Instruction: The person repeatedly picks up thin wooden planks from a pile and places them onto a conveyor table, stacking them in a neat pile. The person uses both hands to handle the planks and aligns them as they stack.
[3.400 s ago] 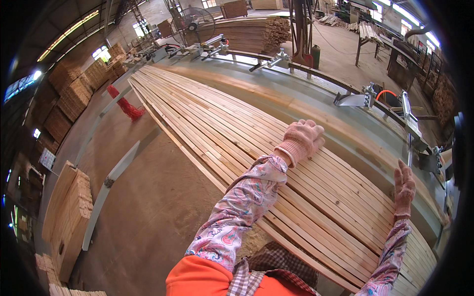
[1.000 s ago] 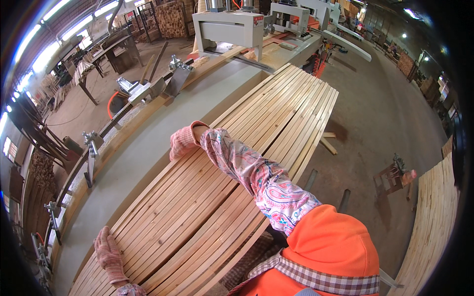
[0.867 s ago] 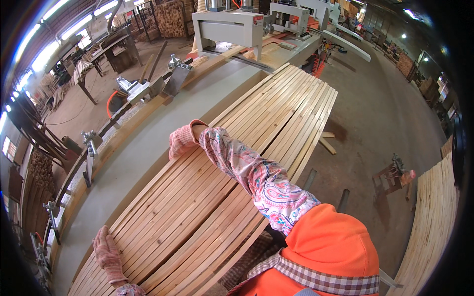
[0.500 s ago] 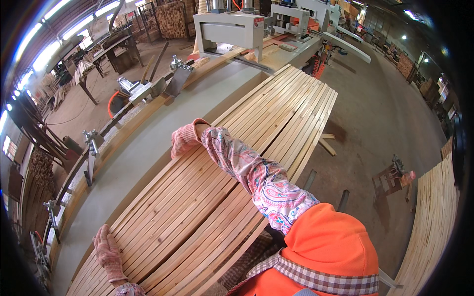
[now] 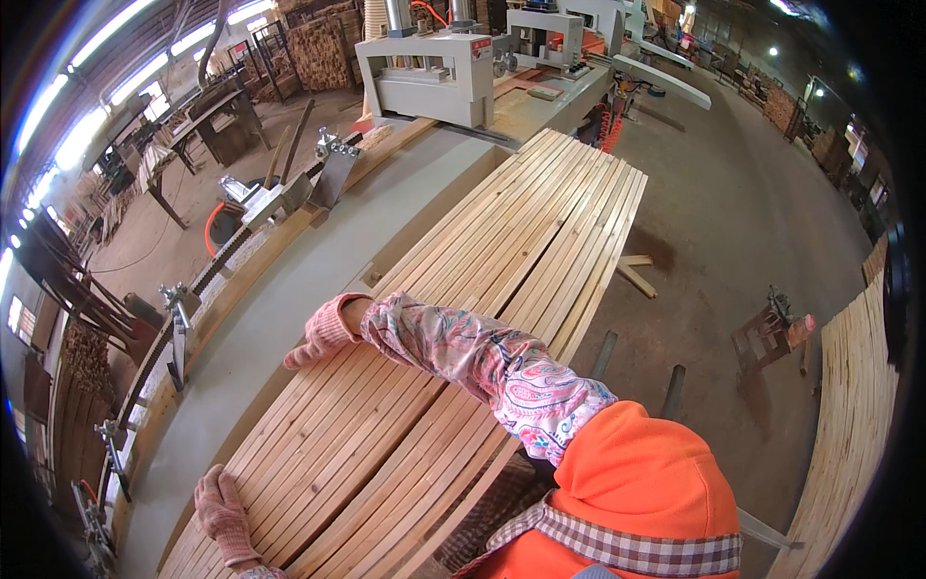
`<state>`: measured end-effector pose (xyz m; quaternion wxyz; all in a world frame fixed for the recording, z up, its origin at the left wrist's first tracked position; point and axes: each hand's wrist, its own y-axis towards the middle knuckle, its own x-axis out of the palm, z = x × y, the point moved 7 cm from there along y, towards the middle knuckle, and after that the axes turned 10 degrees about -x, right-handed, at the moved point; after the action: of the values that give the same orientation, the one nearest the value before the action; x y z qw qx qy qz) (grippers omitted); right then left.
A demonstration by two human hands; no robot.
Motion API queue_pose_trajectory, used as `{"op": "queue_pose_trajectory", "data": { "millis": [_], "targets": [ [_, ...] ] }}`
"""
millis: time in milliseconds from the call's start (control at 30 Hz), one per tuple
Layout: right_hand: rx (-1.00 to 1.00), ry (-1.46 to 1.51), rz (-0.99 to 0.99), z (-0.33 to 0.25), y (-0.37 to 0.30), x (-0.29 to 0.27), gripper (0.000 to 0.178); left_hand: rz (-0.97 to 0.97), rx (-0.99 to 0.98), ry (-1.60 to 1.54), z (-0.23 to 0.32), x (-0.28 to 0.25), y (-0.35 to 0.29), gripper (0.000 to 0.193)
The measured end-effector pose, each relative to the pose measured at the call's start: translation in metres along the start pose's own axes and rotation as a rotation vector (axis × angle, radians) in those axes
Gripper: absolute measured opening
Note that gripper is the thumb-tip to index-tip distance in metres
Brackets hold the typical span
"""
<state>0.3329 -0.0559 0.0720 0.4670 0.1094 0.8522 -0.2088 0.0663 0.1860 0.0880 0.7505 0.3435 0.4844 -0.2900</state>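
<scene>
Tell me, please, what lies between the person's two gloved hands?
In the head view, only long wooden slats, lying side by side. The right hand and the left hand both rest at the same edge of that layer.

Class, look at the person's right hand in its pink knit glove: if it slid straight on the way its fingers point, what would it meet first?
The right hand points off the stack of long pale wooden slats toward the grey machine bed. It would likely cross that bed first, though depth is unclear.

Left hand [image 5: 224,516] wrist cut by lower edge, slat stack [image 5: 463,318] near end hidden behind orange hood [image 5: 641,482], far stacks blurred.
</scene>
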Motion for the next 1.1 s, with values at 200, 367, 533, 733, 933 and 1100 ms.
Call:
{"op": "queue_pose_trajectory", "data": {
  "millis": [200,367,533,733,933,1100],
  "targets": [
    [0.014,0.004,0.029,-0.01,-0.017,-0.008,0.082,0.003,-0.015,-0.008,-0.006,0.004,0.002,0.031],
    [0.092,-0.06,0.097,-0.008,-0.018,-0.01,0.078,0.004,0.018,-0.025,0.003,0.0,-0.001,0.031],
    [0.125,-0.028,0.067,-0.006,-0.022,-0.012,0.075,0.008,0.035,-0.026,-0.001,0.003,-0.001,0.031],
    [0.085,-0.011,0.106,-0.015,-0.017,-0.017,0.055,0.008,0.026,0.053,0.005,-0.004,-0.003,0.031],
    [-0.132,-0.212,0.358,-0.016,0.002,-0.027,0.057,0.093,0.012,0.124,0.016,-0.006,-0.001,0.027],
    [-0.143,-0.255,0.403,-0.011,0.022,-0.024,0.06,0.046,-0.044,0.154,0.011,-0.007,0.001,0.026]
  ]
}}
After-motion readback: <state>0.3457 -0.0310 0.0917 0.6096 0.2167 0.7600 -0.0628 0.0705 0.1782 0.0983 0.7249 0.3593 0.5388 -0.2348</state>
